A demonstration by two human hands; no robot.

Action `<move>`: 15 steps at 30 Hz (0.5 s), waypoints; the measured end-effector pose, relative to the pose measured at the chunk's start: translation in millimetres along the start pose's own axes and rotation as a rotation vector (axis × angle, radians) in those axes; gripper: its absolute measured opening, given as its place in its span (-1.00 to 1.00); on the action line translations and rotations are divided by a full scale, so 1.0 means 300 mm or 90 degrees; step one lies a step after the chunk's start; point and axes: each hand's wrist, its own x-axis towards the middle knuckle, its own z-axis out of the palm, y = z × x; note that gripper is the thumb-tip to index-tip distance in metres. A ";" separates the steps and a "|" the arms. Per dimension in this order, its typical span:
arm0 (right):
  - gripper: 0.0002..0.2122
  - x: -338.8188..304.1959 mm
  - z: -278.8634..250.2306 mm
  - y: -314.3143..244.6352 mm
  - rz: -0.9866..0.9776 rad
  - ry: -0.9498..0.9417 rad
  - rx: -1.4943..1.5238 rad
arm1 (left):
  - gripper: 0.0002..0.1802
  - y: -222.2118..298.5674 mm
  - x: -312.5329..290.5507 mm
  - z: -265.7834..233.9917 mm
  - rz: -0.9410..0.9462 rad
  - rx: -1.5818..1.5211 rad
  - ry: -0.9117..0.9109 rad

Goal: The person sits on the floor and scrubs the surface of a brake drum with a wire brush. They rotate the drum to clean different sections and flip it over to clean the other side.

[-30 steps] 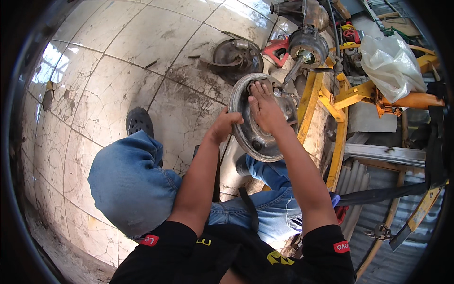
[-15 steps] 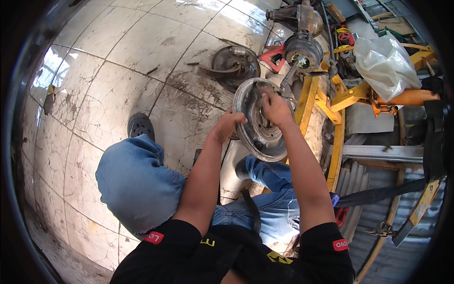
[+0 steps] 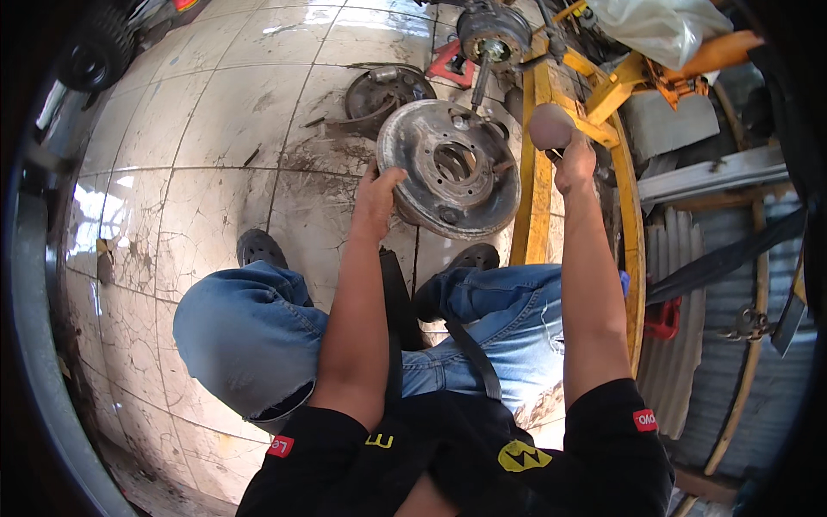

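Left hand fingers gripping rim of rusty brake drum, right hand fingers closed around hammer handle, beside yellow frame, above tiled floor

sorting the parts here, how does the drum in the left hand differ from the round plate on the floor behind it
The brake drum is held tilted by the left hand at its rim; the round plate lies on the tiles. The brake drum looks larger, pale grey and rust-worn; the round plate looks smaller and darker. Both are round, dirty metal.

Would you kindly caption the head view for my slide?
Left hand grips a rusty brake drum; right hand rests against a yellow frame.
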 end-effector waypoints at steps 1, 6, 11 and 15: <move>-0.69 0.028 -0.046 0.038 0.051 0.049 -0.037 | -0.21 0.005 -0.011 0.007 -0.004 -0.012 -0.008; -0.72 0.201 -0.237 0.382 0.265 0.126 -0.225 | -0.30 -0.009 -0.036 0.018 0.024 -0.052 -0.007; -0.81 0.222 -0.369 0.595 0.408 0.231 0.039 | -0.43 -0.019 -0.025 0.003 0.055 -0.091 -0.020; -0.78 0.230 -0.440 0.662 0.420 0.350 -0.210 | -0.44 -0.058 0.025 -0.006 0.068 -0.131 -0.021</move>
